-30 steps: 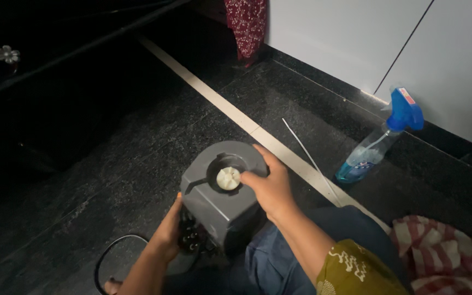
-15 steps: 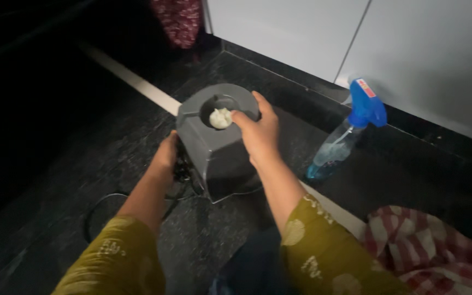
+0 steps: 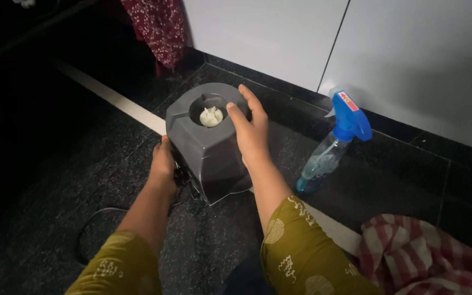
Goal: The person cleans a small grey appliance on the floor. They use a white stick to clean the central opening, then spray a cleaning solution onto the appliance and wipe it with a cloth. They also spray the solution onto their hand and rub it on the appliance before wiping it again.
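A grey blender base (image 3: 208, 147) stands on the dark stone floor, with a white coupling (image 3: 211, 116) in the round recess on its top. My right hand (image 3: 251, 133) lies over its top right side, fingers curved on the rim. My left hand (image 3: 163, 163) presses against its lower left side, near the dark control knobs. Both arms wear olive patterned sleeves.
A clear spray bottle with a blue trigger head (image 3: 331, 143) leans by the white wall at right. A red-and-white checked cloth (image 3: 427, 259) lies at the bottom right. A black cord (image 3: 91, 218) loops on the floor at left. Red patterned fabric (image 3: 158, 27) hangs at top.
The blender base has been lifted off my lap and set on the floor farther from me, both hands staying on it. The view shifted.
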